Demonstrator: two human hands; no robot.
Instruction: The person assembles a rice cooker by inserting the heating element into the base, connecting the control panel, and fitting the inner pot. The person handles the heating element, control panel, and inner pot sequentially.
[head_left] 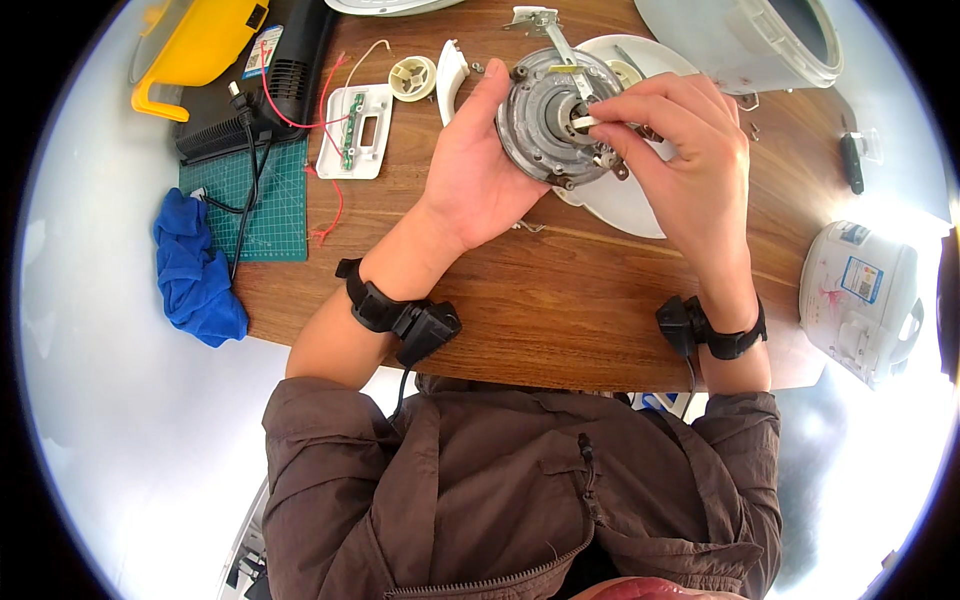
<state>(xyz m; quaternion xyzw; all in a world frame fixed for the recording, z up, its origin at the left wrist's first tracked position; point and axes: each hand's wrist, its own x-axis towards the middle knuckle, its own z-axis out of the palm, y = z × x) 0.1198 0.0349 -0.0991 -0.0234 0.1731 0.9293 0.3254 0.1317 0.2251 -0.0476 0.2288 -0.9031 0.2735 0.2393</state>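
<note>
My left hand (478,175) grips a round grey metal heating plate (535,125) by its left edge, thumb up along the rim. Its underside, with a hub and several terminals, faces up. Over the hub, my right hand (695,140) pinches a small whitish piece (583,123) between thumb and fingertips; whether it is joined to the hub I cannot tell. A metal lever (566,45) reaches from the hub area past the far rim. Beneath the heating plate lies a white rounded cover (630,205), partly hidden by it and my right hand.
On the wooden table (540,310), a white panel (372,165) with a green circuit board and red wires lies left, near a round white part (412,78). Farther left are a green mat (285,210), blue cloth (200,270) and black appliance (300,70). A rice cooker (860,300) stands right; a white shell (740,50) sits behind.
</note>
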